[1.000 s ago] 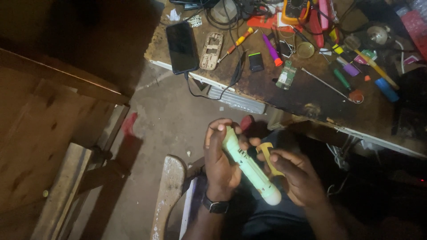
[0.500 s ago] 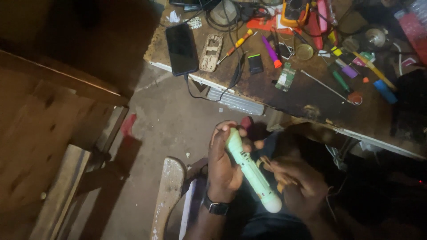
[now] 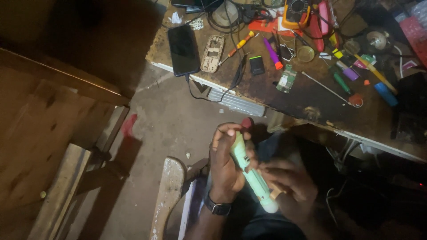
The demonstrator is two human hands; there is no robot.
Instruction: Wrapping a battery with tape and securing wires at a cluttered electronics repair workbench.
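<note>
My left hand [image 3: 227, 162] is wrapped around a long pale green device [image 3: 249, 171], a torch-like tube with a rounded white end at the lower right. It lies diagonally over my lap. My right hand [image 3: 289, 184] rests against the tube's lower end, fingers curled on it and on a small yellowish piece [image 3: 276, 194] beside it. A dark watch [image 3: 217, 208] sits on my left wrist. A reddish knob [image 3: 246, 123] shows just above the tube's upper tip.
A cluttered workbench [image 3: 311, 95] runs across the top right, with a black phone [image 3: 183, 50], a bare phone frame [image 3: 212, 54], screwdrivers, a small circuit board [image 3: 285, 79], cables and a yellow multimeter [image 3: 296, 11]. Wooden planks [image 3: 53, 146] stand left on the concrete floor.
The green tube has swung a little toward upright and lower in my lap. My right hand has slid down over its white end, covering the yellowish piece more.
</note>
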